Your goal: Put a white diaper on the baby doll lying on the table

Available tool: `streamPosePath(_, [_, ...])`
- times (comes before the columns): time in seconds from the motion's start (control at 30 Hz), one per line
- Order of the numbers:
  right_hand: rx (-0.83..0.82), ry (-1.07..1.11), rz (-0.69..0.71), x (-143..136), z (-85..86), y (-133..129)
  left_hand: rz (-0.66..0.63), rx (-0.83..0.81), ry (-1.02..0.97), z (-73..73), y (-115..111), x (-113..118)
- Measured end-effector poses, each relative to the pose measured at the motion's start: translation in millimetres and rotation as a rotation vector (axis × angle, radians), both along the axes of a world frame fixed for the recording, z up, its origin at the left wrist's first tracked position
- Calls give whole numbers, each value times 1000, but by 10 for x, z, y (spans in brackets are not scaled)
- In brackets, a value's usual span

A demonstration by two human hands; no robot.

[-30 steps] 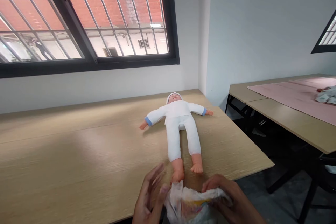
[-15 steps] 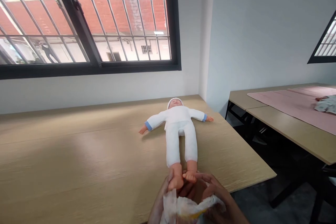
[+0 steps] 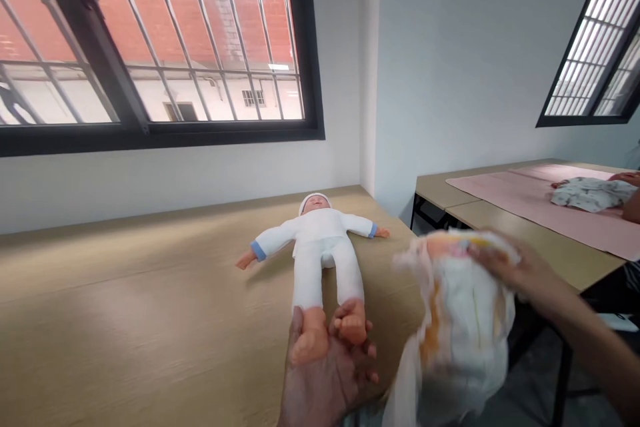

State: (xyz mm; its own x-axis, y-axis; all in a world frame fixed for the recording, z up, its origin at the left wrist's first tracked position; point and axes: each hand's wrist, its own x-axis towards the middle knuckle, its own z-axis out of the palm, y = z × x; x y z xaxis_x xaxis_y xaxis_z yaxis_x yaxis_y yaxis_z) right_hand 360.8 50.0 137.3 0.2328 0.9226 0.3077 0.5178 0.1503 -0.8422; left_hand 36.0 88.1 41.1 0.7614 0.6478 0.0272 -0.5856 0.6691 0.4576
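Note:
A baby doll in a white outfit and cap lies on its back on the wooden table, arms spread and bare feet toward me. My left hand, palm up, is under both feet, with its thumb at one ankle and its fingers curled round the feet. Off to the right, my right hand grips a white diaper by its upper edge. The diaper hangs in the air, blurred by motion, with yellow and orange patches and a loose side flap.
Past the table's right edge stands a second table with a pink mat. On that mat lies another doll in patterned clothing. A barred window is in the wall behind the first table.
My right hand has moved away from the doll's feet to the right, lifting the diaper with it. My left hand stays at the feet. The view has turned slightly right.

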Motion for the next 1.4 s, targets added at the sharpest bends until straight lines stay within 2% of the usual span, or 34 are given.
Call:
streamPosePath(0.07, [103,-82,-211,219,378,153,70,-31,25,144,-1,6])
streamPosePath(0.13, [240,-188,-402,297,655,234,113,-30,64,304,27,-3])
streamPosePath(0.2, [425,-280,-497,232,765,238,116,0,92,458,74,-30])
streamPosePath(0.23, [514,-285,-518,162,737,225,120,15,103,532,100,-47])
streamPosePath(0.3, [599,-251,-482,-11,500,206,143,31,119,680,146,-78])
streamPosePath(0.33, [564,-255,-378,-103,300,206,158,34,122,757,167,-89])
streamPosePath(0.43, [254,-386,143,-358,-464,219,175,57,113,1005,243,-95])
streamPosePath(0.47, [148,-451,244,-433,-711,219,168,77,116,1090,277,-87])
streamPosePath(0.53, [-58,-603,383,-562,-1099,207,158,146,119,1252,356,-60])
streamPosePath(0.6, [-207,-731,416,-657,-1309,187,147,224,114,1391,438,-23])
streamPosePath(0.67, [-284,-805,354,-719,-1372,165,148,281,115,1496,511,18])
streamPosePath(0.73, [-301,-828,293,-757,-1357,147,165,303,117,1561,567,54])
streamPosePath(0.8, [-301,-825,308,-786,-1317,140,180,306,107,1594,606,78])
streamPosePath(1.07, [-280,-796,591,-1086,-1173,193,186,318,114,1649,668,39])
streamPosePath(1.27, [-179,-777,791,-1333,-1208,303,158,330,63,1646,767,-40])
streamPosePath(1.4, [-115,-807,856,-1437,-1223,382,160,346,46,1648,790,-80])
